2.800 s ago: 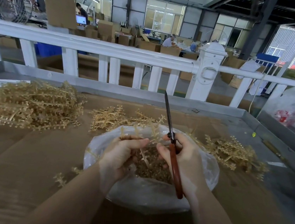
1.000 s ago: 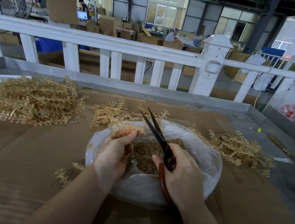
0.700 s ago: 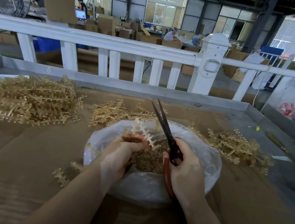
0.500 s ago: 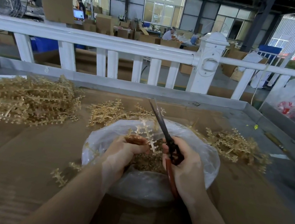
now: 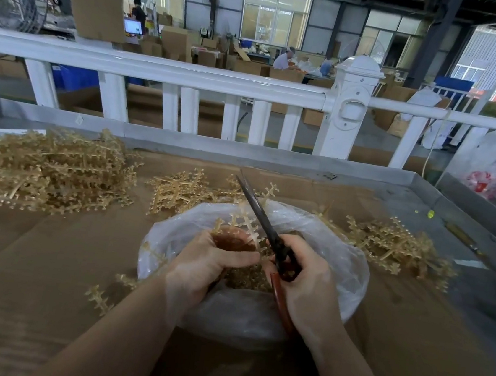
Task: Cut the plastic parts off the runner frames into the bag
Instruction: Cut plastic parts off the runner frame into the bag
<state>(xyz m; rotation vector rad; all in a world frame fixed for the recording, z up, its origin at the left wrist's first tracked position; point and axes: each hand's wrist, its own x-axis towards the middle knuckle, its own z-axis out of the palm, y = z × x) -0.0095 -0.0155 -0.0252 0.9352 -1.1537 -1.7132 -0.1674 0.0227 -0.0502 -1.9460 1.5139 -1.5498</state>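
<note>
One pair of scissors point(image 5: 269, 233) and one clear bag point(image 5: 337, 260) are in view. Three heaps of runner frames lie along the surface's far edge: left point(image 5: 44, 171), middle point(image 5: 178, 190), right point(image 5: 388, 244). One frame point(image 5: 247, 225) stands over the bag. Two hands: left point(image 5: 203, 266), right point(image 5: 310, 284).

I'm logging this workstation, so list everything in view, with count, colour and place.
runner frames in hand: one, tan, over the bag
bag: one, clear, centre, with cut parts inside
scissors: one, dark blades, red handles
big frame pile: one, tan, far left
smaller frame piles: two, tan, behind and right of bag
cardboard: brown, covers table
railing: white, behind table
left hand: holds the frames
right hand: grips the scissors
</note>
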